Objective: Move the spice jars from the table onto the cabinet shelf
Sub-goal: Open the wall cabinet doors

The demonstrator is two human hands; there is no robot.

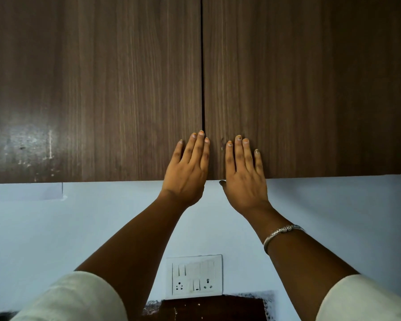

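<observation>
**Q:** Where are the hands, going left to right?

**A:** The left hand (188, 167) lies flat on the left cabinet door (90, 89), fingers straight, holding nothing; its fingertips reach the upright seam (202, 66) between the doors; just right of the seam the right hand (243, 172), equally flat and empty, rests on the right cabinet door (310, 89); its thumb (222, 183) shows just below the door's bottom edge.

**Q:** And the spice jars?

**A:** None in view; the shelf is hidden behind the closed doors, beyond both palms; both hands are equally near the seam, so probably the doors must swing toward the person first.
</observation>
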